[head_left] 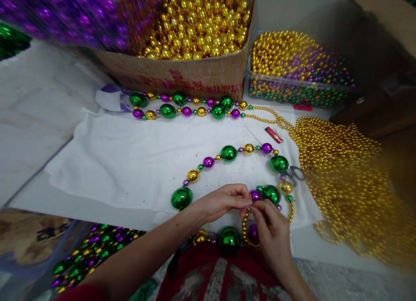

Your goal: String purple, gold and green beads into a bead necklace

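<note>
A necklace of large green, gold and purple beads (pixel 228 153) lies in a loop on a white cloth (pixel 136 162). My left hand (pixel 221 202) and my right hand (pixel 271 231) meet at the loop's near side. Both pinch the strand beside a purple bead (pixel 255 195) and a green bead (pixel 271 193). A short strand of small gold beads (pixel 244 226) hangs down at my right hand's fingers. More of the loop, with a big green bead (pixel 229 240), rests near my lap.
A second finished necklace (pixel 186 106) lies farther back on the cloth. Behind it stand a cardboard box of gold beads (pixel 182 73) and a clear tub of mixed beads (pixel 297 90). A heap of small gold strands (pixel 344 179) lies right, scissors (pixel 294 174) and a red lighter (pixel 273 135) nearby.
</note>
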{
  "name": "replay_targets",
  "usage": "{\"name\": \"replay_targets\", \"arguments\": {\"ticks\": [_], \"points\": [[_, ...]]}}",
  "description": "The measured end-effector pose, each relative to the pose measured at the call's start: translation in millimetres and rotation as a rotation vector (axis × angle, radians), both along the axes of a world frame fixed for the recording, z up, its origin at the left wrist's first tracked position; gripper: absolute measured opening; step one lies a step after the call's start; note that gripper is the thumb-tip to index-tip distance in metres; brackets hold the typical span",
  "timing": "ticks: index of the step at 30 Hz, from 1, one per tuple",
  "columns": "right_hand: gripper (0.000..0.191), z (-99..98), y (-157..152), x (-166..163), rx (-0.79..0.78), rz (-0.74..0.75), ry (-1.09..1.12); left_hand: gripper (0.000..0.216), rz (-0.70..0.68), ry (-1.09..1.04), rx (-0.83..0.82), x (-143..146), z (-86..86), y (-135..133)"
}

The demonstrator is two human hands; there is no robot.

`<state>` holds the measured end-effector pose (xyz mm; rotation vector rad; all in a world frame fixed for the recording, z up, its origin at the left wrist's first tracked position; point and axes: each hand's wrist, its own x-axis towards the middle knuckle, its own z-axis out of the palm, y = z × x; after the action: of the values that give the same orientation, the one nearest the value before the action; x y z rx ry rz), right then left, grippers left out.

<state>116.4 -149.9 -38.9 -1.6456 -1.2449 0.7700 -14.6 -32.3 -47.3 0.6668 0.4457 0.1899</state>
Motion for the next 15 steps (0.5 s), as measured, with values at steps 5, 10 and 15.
{"name": "replay_targets", "arguments": {"ticks": [5,10,15], "points": [[0.018,-1.1,-0.4,-1.3,-0.066,-0.03,0.101,0.02,-0.064,-0.002,-0.019,1.6,2.0,2.0],[0.018,-5.5,-5.1,-4.6,-0.137,-0.052,0.218,0.029,-0.176,0.108,0.089,4.9,9.6,9.0],[0.021,-7.0,-7.9,-2.6,-0.199,-0.066,0.359,0.03,-0.215,0.028,0.038,4.9,9.0,13.2]]}}
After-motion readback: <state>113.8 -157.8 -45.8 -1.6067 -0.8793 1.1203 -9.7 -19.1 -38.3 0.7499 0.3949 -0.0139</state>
